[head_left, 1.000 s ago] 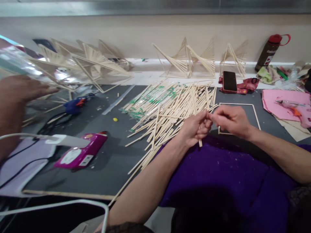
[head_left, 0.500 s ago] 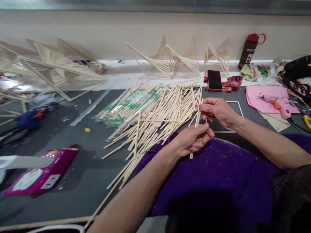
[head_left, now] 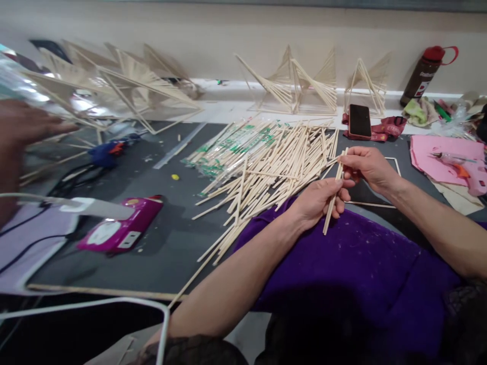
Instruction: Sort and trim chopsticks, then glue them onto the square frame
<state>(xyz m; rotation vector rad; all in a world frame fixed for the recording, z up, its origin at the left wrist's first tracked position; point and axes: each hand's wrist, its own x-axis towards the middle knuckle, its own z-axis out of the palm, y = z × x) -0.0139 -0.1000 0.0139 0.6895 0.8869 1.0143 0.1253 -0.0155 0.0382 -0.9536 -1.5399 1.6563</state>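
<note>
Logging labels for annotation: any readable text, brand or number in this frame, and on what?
None reads clearly.
Bottle: white lettering and a red-and-white label, too blurred.
Red lanyard: pale print, too small.
Green-printed wrappers in the stick pile: too small.
Magenta device: white panel, no legible marks.

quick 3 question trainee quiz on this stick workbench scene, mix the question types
1. True or false: both hands grip the same thin wooden stick.
2. What lies just beyond the right hand? A) black phone B) magenta glue gun
3. Fill in: the loose pile of wooden sticks lies on a ___ mat.

Key: 1 true, with the left hand lower on it; 2 A; 3 dark grey.
</note>
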